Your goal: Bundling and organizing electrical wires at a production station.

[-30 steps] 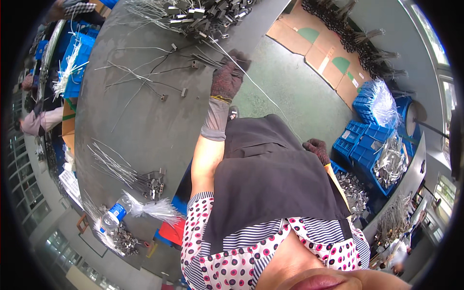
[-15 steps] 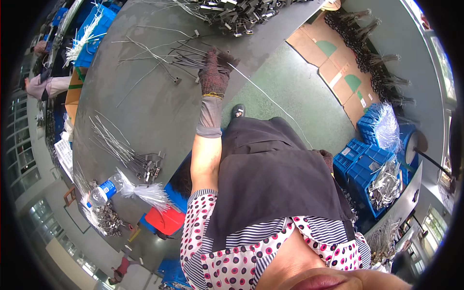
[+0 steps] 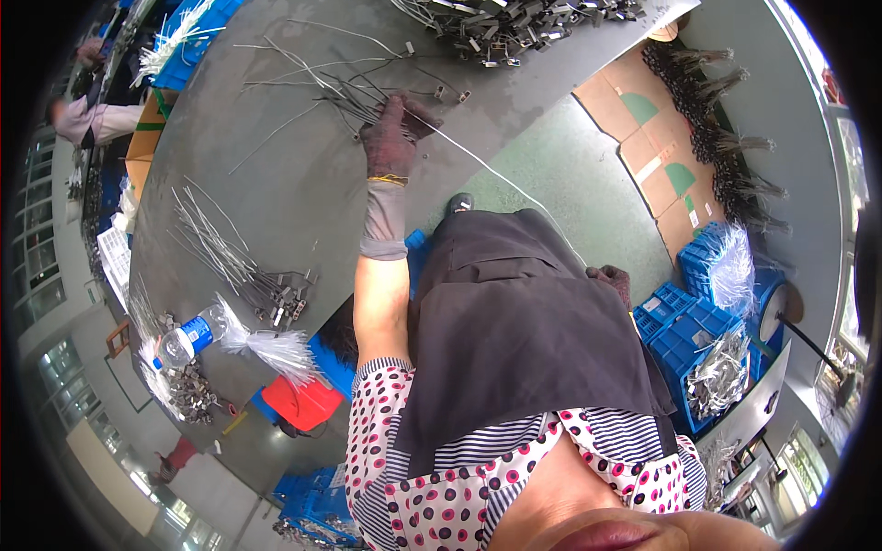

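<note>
My left hand (image 3: 393, 140), in a dark knitted glove, is closed at the table's edge on a bundle of thin grey wires (image 3: 354, 103). Small metal clips sit on some of the wire ends. A long pale wire (image 3: 501, 176) runs from this hand across to my right hand (image 3: 612, 283), which is gloved too and closed by my hip at the wire's other end. Part of the right hand is hidden by the dark apron. Farther back on the table lies a large heap of metal clips (image 3: 524, 28).
On the grey table (image 3: 220, 147) lie another bundle of clipped wires (image 3: 225, 253), a plastic bottle (image 3: 193, 338) and white ties (image 3: 276, 349). Blue crates (image 3: 689, 344) stand at the right. Flattened cardboard (image 3: 634, 138) on the floor bears dark wire bundles. A red stool seat (image 3: 299, 402) is nearby.
My right hand has come farther out from behind the apron. My left hand stays on the wire bundle, its fingers slightly shifted. The whole view has turned a little.
</note>
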`<state>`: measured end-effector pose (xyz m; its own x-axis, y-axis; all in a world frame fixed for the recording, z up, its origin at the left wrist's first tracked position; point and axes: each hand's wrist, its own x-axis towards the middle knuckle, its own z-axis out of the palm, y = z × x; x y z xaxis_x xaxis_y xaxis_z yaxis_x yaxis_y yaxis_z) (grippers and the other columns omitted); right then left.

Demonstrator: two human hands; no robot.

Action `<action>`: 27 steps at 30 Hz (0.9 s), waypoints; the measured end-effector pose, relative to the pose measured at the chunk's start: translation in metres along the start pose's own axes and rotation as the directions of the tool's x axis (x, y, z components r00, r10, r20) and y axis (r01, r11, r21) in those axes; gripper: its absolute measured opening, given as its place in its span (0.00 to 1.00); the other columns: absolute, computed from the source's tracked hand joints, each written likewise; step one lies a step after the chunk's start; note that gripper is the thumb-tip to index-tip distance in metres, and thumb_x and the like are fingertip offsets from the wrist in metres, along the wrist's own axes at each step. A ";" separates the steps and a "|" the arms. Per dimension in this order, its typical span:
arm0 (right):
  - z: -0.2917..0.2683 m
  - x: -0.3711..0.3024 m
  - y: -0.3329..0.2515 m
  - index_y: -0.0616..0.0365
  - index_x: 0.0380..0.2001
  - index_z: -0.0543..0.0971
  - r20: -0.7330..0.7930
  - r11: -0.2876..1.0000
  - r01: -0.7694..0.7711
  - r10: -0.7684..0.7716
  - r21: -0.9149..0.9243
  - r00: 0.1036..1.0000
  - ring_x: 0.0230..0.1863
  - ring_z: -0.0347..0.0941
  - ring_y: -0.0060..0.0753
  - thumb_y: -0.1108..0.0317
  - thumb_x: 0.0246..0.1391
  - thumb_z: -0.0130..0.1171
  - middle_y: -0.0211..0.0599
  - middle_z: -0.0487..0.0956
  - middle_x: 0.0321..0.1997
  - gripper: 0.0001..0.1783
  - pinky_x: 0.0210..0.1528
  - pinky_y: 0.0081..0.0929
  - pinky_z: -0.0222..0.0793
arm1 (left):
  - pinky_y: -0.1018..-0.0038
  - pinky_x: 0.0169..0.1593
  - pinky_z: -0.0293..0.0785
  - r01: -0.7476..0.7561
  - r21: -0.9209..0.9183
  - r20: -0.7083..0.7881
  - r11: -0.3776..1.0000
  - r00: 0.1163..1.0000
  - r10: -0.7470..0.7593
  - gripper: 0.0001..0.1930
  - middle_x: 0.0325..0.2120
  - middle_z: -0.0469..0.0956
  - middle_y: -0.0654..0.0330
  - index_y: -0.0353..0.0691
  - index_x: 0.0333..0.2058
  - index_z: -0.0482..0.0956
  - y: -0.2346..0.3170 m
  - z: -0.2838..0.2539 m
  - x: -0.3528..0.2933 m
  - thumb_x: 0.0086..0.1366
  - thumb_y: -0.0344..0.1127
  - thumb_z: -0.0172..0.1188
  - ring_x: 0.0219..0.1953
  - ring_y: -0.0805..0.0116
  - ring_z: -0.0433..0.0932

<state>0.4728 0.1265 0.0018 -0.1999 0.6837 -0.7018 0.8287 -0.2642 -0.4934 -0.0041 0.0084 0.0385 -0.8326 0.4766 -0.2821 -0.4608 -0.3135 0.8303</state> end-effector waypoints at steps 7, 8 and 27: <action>0.046 0.047 -0.057 0.66 0.21 0.81 0.117 0.964 0.263 -0.258 -0.025 0.959 0.22 0.72 0.28 0.47 0.45 0.69 0.42 0.79 0.18 0.27 0.26 0.34 0.68 | 0.51 0.37 0.84 0.277 -0.159 0.211 0.948 0.947 -0.242 0.11 0.33 0.81 0.53 0.37 0.43 0.79 -0.028 0.000 -0.018 0.69 0.38 0.58 0.32 0.56 0.83; 0.057 0.058 -0.064 0.67 0.22 0.82 0.137 0.948 0.318 -0.315 0.000 0.939 0.22 0.72 0.29 0.47 0.45 0.69 0.41 0.78 0.18 0.27 0.27 0.34 0.68 | 0.51 0.38 0.84 0.325 -0.057 0.207 0.944 0.929 -0.308 0.12 0.34 0.82 0.53 0.37 0.43 0.79 -0.035 0.009 -0.024 0.69 0.39 0.57 0.34 0.55 0.83; 0.140 0.053 -0.369 0.64 0.43 0.79 0.302 0.782 0.342 -0.543 0.521 0.783 0.32 0.75 0.30 0.37 0.60 0.50 0.44 0.81 0.35 0.35 0.29 0.27 0.68 | 0.77 0.37 0.67 0.144 0.378 -0.094 0.914 0.989 -0.117 0.18 0.26 0.79 0.64 0.34 0.31 0.82 -0.029 0.043 0.005 0.61 0.47 0.66 0.29 0.78 0.72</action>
<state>0.0831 0.1646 0.0747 -0.7645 0.4738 -0.4371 0.3078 -0.3275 -0.8933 0.0185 0.0548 0.0336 -0.7982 0.4306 -0.4212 -0.4251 0.0926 0.9004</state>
